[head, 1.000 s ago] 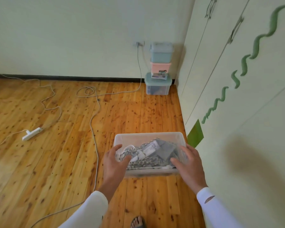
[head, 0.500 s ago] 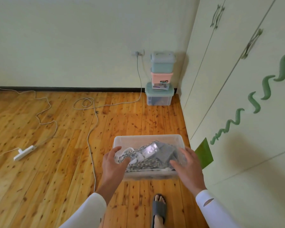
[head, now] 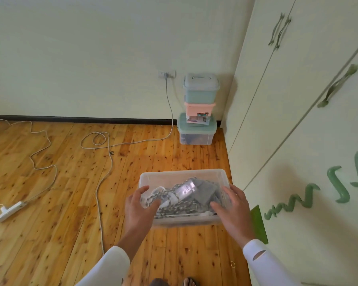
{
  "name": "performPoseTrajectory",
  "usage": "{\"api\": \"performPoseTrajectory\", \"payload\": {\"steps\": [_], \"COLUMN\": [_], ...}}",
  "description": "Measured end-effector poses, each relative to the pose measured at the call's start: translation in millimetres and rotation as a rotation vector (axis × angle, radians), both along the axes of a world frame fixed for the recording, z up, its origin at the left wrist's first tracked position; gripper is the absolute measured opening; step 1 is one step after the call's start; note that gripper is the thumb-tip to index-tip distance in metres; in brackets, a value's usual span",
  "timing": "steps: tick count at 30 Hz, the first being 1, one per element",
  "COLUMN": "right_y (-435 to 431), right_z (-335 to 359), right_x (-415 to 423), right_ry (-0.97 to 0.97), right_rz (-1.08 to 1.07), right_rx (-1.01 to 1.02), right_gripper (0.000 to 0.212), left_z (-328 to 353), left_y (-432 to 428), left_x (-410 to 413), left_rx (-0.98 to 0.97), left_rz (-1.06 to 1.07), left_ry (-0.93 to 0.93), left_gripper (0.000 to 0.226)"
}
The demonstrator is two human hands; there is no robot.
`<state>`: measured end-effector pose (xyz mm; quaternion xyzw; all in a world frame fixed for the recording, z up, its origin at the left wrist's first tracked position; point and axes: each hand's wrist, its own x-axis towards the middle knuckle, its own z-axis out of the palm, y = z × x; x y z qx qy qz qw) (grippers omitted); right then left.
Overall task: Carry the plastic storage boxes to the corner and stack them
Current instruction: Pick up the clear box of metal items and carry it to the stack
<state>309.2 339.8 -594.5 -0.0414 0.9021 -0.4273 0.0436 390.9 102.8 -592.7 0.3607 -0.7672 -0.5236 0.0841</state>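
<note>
Clear lidless box (head: 184, 176), tangled cables inside: held at near corners by left hand (head: 140, 207) and right hand (head: 234, 211). Three-box stack (head: 198, 112): corner, well beyond the fingers (head: 142, 189).

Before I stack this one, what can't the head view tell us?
Head view: contents of the clear box, a grey jumble, blurred and partly covered by the left hand and right hand.
Head view: each hand's grip below the rim, hidden by the hands' backs.
Head view: pink box label, too small.
Head view: bottom stacked box contents, dim and small.
</note>
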Motion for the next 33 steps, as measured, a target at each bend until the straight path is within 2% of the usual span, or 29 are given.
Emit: {"api": "performPoseTrajectory", "payload": {"steps": [9,23,33], "right_y": [-24,-111,-122], "right_z": [-4,-3,-4], "right_x": [-82,-217,-301], "right_ry": [-0.008,-0.011,-0.057], "right_rz": [-0.025,-0.086,-0.103], "right_rx": [0.017,0.010,0.013], "right_gripper": [0.056,0.058,0.058], "left_z": [-5,-5,-16], "left_y": [-26,-118,-131], "left_x": [-85,-235,-324], "left_rx": [-0.007,0.006,-0.013], "left_rz": [-0.020,-0.091,-0.097], "left_ry": [-0.004,0.017,-0.026], "left_gripper": [0.051,0.053,0.051]}}
